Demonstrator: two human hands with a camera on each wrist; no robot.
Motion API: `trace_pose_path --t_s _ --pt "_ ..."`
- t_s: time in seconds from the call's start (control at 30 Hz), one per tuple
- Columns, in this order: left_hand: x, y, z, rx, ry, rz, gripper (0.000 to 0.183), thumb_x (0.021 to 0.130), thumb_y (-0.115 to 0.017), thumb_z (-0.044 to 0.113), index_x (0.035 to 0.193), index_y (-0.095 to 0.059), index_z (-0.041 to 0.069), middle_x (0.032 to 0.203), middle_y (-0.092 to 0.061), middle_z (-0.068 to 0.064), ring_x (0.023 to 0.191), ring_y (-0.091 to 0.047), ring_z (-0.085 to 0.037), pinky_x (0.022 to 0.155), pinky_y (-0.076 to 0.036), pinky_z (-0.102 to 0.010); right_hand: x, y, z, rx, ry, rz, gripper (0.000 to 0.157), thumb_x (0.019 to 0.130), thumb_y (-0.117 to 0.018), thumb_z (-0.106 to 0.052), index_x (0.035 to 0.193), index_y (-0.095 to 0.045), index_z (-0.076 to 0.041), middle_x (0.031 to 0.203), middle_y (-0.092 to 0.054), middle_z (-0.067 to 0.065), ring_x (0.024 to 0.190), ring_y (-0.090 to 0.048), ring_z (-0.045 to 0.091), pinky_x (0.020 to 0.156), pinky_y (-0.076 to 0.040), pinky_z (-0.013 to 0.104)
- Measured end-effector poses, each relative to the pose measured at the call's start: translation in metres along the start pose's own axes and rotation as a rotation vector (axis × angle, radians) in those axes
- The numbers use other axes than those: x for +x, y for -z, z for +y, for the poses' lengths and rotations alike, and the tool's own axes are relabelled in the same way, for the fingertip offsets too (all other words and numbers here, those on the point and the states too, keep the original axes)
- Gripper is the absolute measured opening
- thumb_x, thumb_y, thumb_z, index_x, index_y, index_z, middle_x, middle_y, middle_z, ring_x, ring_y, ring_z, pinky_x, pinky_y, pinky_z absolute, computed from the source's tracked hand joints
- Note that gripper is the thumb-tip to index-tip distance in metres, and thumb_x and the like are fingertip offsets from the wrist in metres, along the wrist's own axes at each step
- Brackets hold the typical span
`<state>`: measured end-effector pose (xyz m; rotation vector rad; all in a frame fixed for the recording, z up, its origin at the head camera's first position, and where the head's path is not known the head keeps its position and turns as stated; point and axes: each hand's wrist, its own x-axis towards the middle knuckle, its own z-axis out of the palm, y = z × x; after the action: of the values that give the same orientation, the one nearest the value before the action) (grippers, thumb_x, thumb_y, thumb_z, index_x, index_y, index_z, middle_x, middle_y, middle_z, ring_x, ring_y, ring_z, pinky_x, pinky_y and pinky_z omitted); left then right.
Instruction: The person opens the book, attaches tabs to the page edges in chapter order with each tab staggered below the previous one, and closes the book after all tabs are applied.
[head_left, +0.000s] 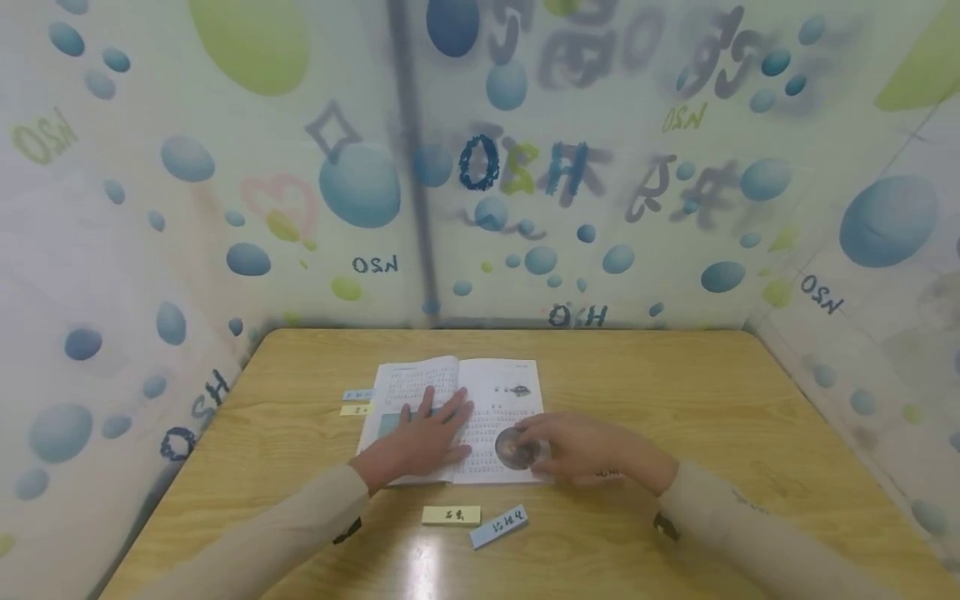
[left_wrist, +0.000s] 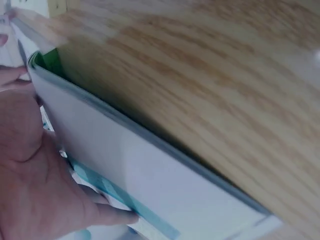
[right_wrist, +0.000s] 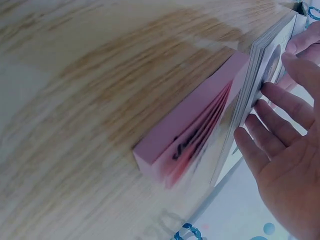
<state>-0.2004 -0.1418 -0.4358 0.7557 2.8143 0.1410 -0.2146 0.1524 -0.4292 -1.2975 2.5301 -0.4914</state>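
A book [head_left: 504, 477] lies spread on the table, with printed text on both pages. The left hand [head_left: 420, 437], fingers spread, rests on the left page and reaches over the fold. In the left wrist view, the left hand [left_wrist: 45, 175] lies along the page edge [left_wrist: 145, 155]. At the right page, the right hand [head_left: 581, 446] has loosely bent fingers beside a round grey shape [head_left: 513, 450]. Whether it is a printed picture or a flat disc, I cannot tell. In the right wrist view, the right hand's fingers [right_wrist: 272, 140] reach over the page; exact contact is unclear.
A pink sticky-note pad [right_wrist: 192, 120] with fanned sheets sits beside the book. Yellow [head_left: 451, 516] and blue [head_left: 498, 527] labelled strips lie in front. Blue [head_left: 357, 394] and yellow [head_left: 356, 410] tabs stick out at the left. Patterned walls [head_left: 480, 242] enclose the table.
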Motion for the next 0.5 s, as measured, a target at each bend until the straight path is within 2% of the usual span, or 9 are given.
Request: trace_pose_path --t_s 0.23,0.33,0.43,0.5 --pt "0.002 -0.005 0.005 0.053 0.008 0.006 0.069 0.107 -0.039 0.052 0.163 -0.023 0.015 0.169 -0.013 -0.008 0.145 -0.008 -0.056 0.106 -0.021 -0.076 -0.001 -0.001 0.006 0.035 0.001 0.015 0.035 0.096 -0.072 -0.021 0.131 -0.067 -0.015 0.144 -0.057 0.003 0.128 -0.055 0.019 0.106 -0.045 0.038" --pt "0.003 -0.005 0.005 0.059 0.005 0.003 0.070 0.107 -0.038 0.053 0.164 -0.021 0.015 0.169 -0.012 -0.008 0.145 -0.007 -0.057 0.106 -0.021 -0.076 -0.004 -0.001 0.012 0.038 -0.021 0.038 0.029 0.098 -0.069 -0.018 0.126 -0.068 -0.016 0.129 -0.065 -0.001 0.116 -0.061 0.014 0.099 -0.050 0.035" --pt "0.004 -0.007 0.003 0.066 0.005 0.008 0.070 0.107 -0.037 0.054 0.164 -0.021 0.016 0.169 -0.012 -0.008 0.145 -0.008 -0.057 0.106 -0.022 -0.076 -0.008 0.001 0.019 0.025 -0.053 0.066 0.026 0.098 -0.068 -0.017 0.123 -0.069 -0.015 0.115 -0.066 -0.005 0.104 -0.062 0.010 0.092 -0.053 0.033" --pt "0.004 -0.008 0.003 0.069 0.009 0.012 0.070 0.107 -0.037 0.055 0.164 -0.021 0.017 0.169 -0.012 -0.007 0.145 -0.008 -0.056 0.107 -0.022 -0.075 -0.013 0.004 0.021 0.011 -0.072 0.080 0.028 0.097 -0.069 -0.017 0.125 -0.068 -0.013 0.114 -0.066 -0.005 0.104 -0.062 0.011 0.091 -0.053 0.033"
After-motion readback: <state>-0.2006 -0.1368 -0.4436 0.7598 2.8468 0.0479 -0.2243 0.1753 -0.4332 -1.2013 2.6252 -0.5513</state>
